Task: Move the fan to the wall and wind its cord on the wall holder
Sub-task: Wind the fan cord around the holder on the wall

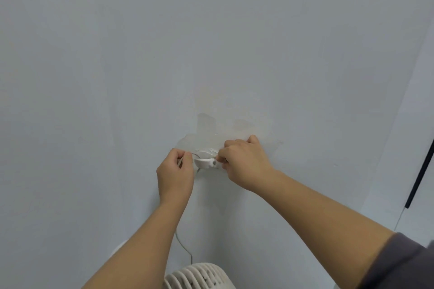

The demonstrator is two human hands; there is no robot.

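The winding step is in hand. The white slatted plastic fan (195,275) stands at the foot of the pale grey painted wall (117,54), at the near edge of view. Its thin white cord (183,247) climbs to the left hand (175,176), whose grip is pinched on it just left of the small white plastic wall holder (206,162). The right hand (244,164) has its grip curled on the holder's right end (whether cord lies under those fingers is hidden). Next, I judge, the left hand must carry the cord round the holder, taut enough to seat.
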